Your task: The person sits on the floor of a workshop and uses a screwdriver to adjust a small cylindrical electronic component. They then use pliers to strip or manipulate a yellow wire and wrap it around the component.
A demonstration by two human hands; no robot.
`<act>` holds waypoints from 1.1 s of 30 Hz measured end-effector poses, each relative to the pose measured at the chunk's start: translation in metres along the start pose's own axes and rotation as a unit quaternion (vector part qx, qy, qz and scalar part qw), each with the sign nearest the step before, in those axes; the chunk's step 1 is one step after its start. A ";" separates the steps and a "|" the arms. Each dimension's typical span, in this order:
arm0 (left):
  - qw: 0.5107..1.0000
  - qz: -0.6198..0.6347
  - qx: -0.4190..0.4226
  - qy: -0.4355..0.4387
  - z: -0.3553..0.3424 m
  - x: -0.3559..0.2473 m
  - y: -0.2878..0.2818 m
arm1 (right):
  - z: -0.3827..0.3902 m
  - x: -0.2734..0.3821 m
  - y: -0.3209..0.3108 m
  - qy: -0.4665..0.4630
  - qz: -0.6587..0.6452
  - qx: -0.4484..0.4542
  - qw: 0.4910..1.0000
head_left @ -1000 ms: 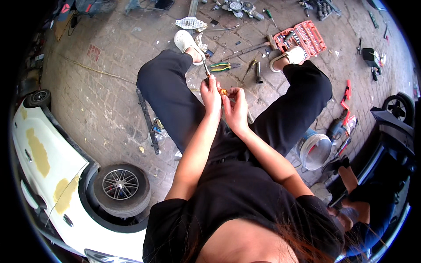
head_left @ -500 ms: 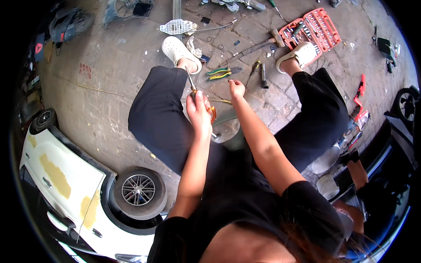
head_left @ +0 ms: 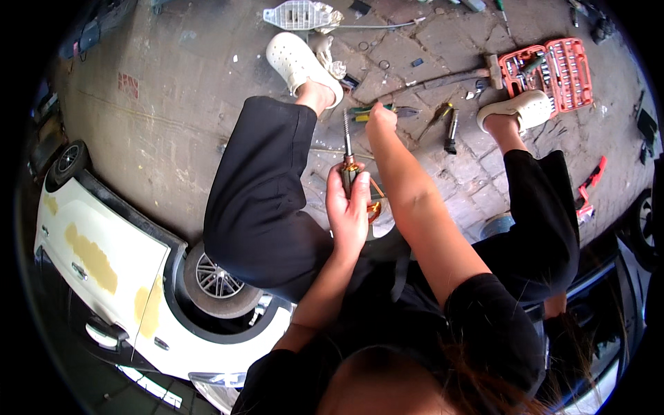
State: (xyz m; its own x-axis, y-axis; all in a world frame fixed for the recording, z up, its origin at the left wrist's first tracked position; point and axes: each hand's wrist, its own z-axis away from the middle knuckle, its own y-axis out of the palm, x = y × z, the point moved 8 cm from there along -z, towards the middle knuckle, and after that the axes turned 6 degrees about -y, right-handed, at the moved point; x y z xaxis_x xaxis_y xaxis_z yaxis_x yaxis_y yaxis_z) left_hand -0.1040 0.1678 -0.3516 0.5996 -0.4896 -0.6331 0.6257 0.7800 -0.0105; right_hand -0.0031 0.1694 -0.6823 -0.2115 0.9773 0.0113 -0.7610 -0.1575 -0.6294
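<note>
My left hand (head_left: 348, 207) is closed round a motor armature (head_left: 348, 142), a part with a long, ridged metal shaft pointing up and away and copper-coloured pieces at its base. An orange-copper piece shows beside the palm. My right hand (head_left: 382, 121) is closed, its fingers pinched together; whatever they hold is hidden or too small to name. Behind it, green-and-yellow pliers (head_left: 404, 111) lie on the ground, partly covered by the hand. Whether the hand touches them I cannot tell.
A dark socket-like tool (head_left: 451, 131) lies right of the pliers, a long-handled hammer (head_left: 494, 71) beyond. An open red socket set (head_left: 571, 76) is by my right shoe (head_left: 515, 111). A grey perforated part (head_left: 290, 15) lies beyond my left shoe (head_left: 297, 62). A white car (head_left: 138, 277) stands left.
My left hand has moved right with the armature, whose shaft now points more upright. My right hand has moved slightly away, over the pliers. The view has shifted and my legs have spread wider.
</note>
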 end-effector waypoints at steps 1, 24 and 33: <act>1.000 0.000 -0.005 -0.011 0.000 -0.001 0.001 | -0.003 -0.001 0.001 -0.010 0.003 -0.003 1.000; 0.978 0.108 0.171 -0.042 0.032 -0.020 0.016 | -0.051 -0.048 -0.086 0.020 -0.212 0.042 0.976; 0.990 0.084 0.112 -0.018 0.036 -0.011 -0.001 | -0.090 -0.034 -0.088 -0.094 0.207 0.004 0.974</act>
State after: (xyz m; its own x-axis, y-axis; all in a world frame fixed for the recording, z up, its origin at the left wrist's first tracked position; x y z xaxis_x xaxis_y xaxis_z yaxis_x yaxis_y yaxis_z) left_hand -0.0931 0.1586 -0.3165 0.7194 -0.3773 -0.5831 0.6081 0.7478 0.2665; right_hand 0.1261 0.1632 -0.6977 -0.6092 0.7868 -0.0993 -0.5908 -0.5338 -0.6049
